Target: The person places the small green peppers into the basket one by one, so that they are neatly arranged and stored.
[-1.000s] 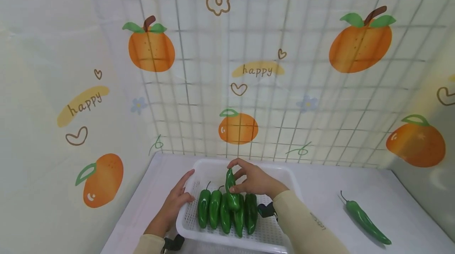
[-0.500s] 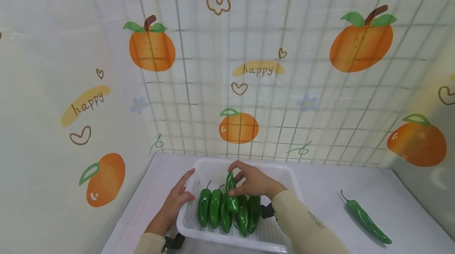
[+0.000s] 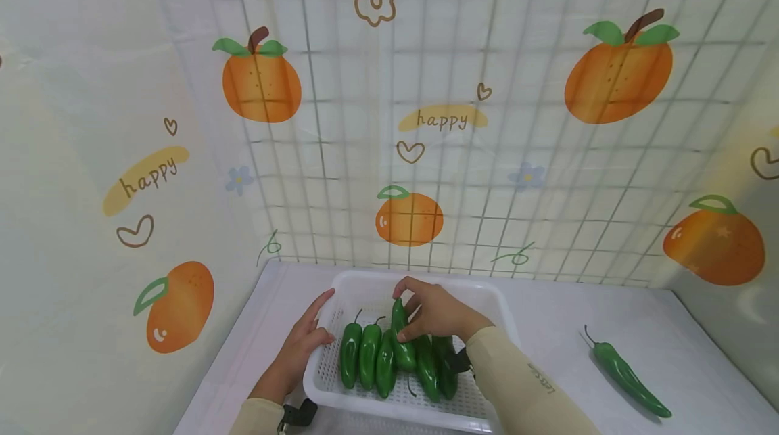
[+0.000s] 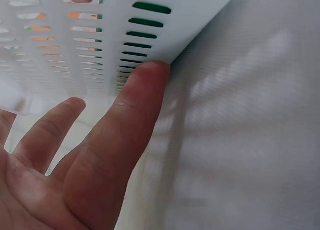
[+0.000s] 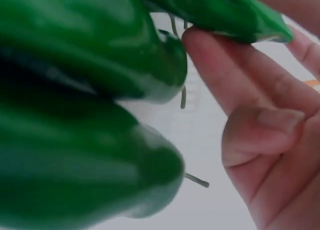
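Observation:
My right hand (image 3: 444, 313) holds a green chili pepper (image 3: 402, 347) by its upper tip and side, over a white perforated basket (image 3: 359, 406). In the right wrist view, fingertips (image 5: 205, 47) lie against this pepper (image 5: 225, 10). To its left in the basket stand several green chili peppers (image 3: 368, 357) side by side. Two more (image 3: 427, 374) lie to its right, partly under the hand and wrist. My left hand (image 3: 298, 347) rests at the basket's left side, its thumb over the rim. In the left wrist view, a straight finger (image 4: 135, 105) touches the outer wall (image 4: 110, 40).
A single green chili pepper (image 3: 629, 377) with a long stem lies on the white table (image 3: 566, 327), right of the basket. Behind the table hangs a white curtain (image 3: 341, 185) printed with oranges, with a grid showing through. More curtain closes both sides.
The held pepper has moved slightly right and down with my right hand. The two peppers to its right have shifted right, opening a gap where a stem shows. My left hand stays put.

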Demonstrator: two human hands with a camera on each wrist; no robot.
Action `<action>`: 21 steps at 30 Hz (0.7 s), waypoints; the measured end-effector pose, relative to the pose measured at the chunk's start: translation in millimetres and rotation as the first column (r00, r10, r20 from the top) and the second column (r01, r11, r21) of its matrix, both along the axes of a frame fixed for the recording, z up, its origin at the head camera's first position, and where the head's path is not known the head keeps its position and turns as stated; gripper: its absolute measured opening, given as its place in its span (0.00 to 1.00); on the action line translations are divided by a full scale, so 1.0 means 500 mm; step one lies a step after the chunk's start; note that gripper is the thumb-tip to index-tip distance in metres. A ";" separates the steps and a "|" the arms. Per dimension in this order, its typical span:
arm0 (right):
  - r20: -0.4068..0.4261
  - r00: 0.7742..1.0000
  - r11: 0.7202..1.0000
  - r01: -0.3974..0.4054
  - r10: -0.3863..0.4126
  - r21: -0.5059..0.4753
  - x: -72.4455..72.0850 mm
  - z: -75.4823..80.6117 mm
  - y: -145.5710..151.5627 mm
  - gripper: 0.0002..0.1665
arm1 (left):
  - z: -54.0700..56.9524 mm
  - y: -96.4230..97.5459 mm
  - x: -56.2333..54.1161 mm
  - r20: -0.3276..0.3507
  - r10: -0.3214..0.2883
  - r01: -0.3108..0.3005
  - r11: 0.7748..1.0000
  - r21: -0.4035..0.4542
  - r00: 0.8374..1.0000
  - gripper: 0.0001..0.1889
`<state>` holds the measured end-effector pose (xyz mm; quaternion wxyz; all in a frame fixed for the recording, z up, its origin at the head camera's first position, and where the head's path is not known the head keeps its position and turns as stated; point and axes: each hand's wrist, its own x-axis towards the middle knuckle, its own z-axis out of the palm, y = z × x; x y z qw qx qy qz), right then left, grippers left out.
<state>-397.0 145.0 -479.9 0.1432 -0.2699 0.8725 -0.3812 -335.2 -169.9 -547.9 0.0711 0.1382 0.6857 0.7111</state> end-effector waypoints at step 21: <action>-0.117 0.993 0.995 0.024 -0.012 0.097 -0.001 -0.007 0.006 0.35 | -0.002 0.000 0.000 0.004 0.015 -0.015 1.000 -0.023 1.000 0.44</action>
